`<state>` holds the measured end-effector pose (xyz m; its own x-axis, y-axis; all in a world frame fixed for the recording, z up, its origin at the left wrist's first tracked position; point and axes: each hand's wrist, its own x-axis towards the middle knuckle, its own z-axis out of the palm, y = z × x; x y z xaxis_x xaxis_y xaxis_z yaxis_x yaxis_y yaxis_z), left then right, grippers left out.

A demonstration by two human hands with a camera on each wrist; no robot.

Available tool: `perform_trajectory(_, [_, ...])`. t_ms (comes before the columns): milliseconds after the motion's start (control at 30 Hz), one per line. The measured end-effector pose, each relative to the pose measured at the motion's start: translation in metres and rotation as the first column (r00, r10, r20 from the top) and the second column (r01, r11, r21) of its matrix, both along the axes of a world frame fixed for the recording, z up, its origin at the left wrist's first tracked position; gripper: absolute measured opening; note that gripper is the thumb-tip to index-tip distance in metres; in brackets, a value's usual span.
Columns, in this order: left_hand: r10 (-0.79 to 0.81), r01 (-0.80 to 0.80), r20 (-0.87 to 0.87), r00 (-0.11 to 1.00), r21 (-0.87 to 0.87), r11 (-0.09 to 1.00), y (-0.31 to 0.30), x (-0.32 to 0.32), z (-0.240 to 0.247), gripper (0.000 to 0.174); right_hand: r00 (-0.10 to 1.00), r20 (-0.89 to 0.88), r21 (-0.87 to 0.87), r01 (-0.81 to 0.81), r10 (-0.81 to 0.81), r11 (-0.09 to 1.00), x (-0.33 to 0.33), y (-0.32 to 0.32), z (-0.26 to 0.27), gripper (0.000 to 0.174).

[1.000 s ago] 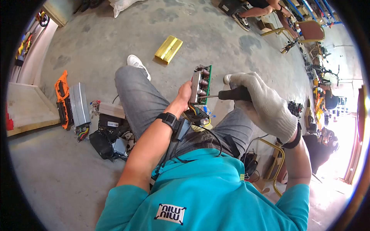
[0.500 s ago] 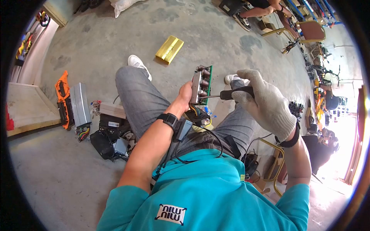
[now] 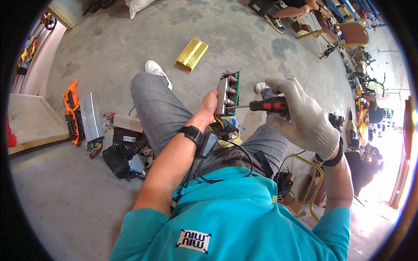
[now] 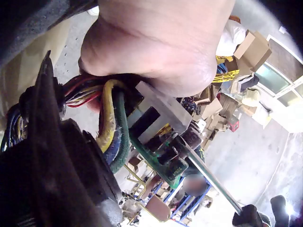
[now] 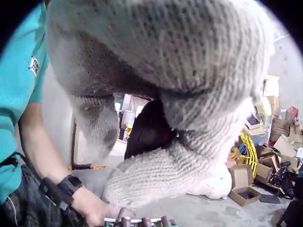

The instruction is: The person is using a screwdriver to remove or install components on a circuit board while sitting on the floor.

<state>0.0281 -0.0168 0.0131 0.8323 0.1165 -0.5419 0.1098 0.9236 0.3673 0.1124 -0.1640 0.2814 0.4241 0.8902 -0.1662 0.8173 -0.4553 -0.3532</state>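
My bare left hand (image 3: 210, 103) grips a circuit board (image 3: 237, 92) by the flat metal bar (image 3: 221, 98) along its side, above my lap. Round capacitors line the board. Thick yellow, blue and green wires (image 4: 110, 123) come out of its lower end in the left wrist view. My right hand (image 3: 305, 115), in a white knitted glove, holds a screwdriver (image 3: 267, 105) by its red and black handle. Its steel shaft (image 4: 213, 179) reaches across to the bar side of the board, tip among the parts near the lower end. Glove fingers (image 5: 156, 179) wrap the handle in the right wrist view.
A gold finned case (image 3: 192, 54) lies on the concrete floor ahead. To the left are a silver finned case (image 3: 90, 116), an orange part (image 3: 71, 108) and a black device (image 3: 116, 161). A chair (image 3: 352, 34) and another person's leg (image 3: 289, 13) are at the upper right.
The screwdriver handle has turned, and its red patches now show. My gloved fingers have shifted around it, while the left hand keeps its grip on the board with little movement.
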Motion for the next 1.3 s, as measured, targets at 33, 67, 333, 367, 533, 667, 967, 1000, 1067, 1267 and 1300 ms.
perform_trajectory(33, [0.02,-0.02,-0.018,1.0,0.021,1.0,-0.001,-0.001,0.003,0.039,0.996,0.013,0.028,-0.085,0.085,0.996,0.002,-0.001,0.0,0.052])
perform_trajectory(67, [0.04,-0.038,-0.032,0.999,0.042,0.998,-0.002,0.0,0.007,0.039,0.985,0.031,0.054,-0.17,0.168,0.984,0.003,-0.002,0.0,0.052])
perform_trajectory(333, [0.009,-0.008,-0.018,1.0,0.025,1.0,0.0,0.002,0.002,0.038,1.0,0.012,-0.043,0.008,-0.007,0.999,-0.004,0.002,0.001,0.053])
perform_trajectory(367, [0.014,-0.014,-0.004,1.0,0.013,1.0,-0.001,0.0,-0.001,0.037,0.995,0.042,0.049,-0.088,0.086,0.995,-0.003,-0.001,0.001,0.051])
perform_trajectory(533, [-0.004,0.003,0.022,1.0,0.005,1.0,-0.001,-0.001,-0.001,0.037,0.994,-0.014,-0.021,-0.107,0.107,0.994,0.0,0.001,0.0,0.053])
perform_trajectory(667, [-0.002,0.002,0.002,1.0,0.01,1.0,-0.001,-0.001,0.001,0.036,0.999,0.025,-0.059,0.045,-0.043,0.997,-0.004,0.004,0.0,0.054])
perform_trajectory(967, [-0.028,0.034,-0.061,0.998,0.094,0.995,-0.001,0.001,0.004,0.044,0.998,0.024,-0.02,0.057,-0.057,0.998,-0.002,0.003,-0.006,0.055])
perform_trajectory(1000, [-0.015,0.02,-0.044,0.999,0.099,0.995,0.0,0.003,0.004,0.044,0.998,0.027,-0.012,0.051,-0.051,0.999,-0.001,0.003,-0.005,0.055])
perform_trajectory(1067, [-0.006,0.009,-0.032,0.999,0.098,0.995,0.0,0.001,0.001,0.044,0.999,-0.024,0.096,-0.046,0.049,0.994,-0.001,0.0,-0.002,0.05])
perform_trajectory(1267, [-0.013,0.013,-0.013,1.0,-0.002,1.0,-0.001,0.004,-0.004,0.04,0.999,0.003,-0.008,-0.045,0.045,0.999,0.002,-0.002,-0.004,0.053])
perform_trajectory(1300, [-0.019,0.019,-0.018,1.0,-0.002,1.0,-0.002,0.003,-0.005,0.04,0.999,-0.002,-0.008,-0.038,0.038,0.999,0.001,-0.004,-0.006,0.053])
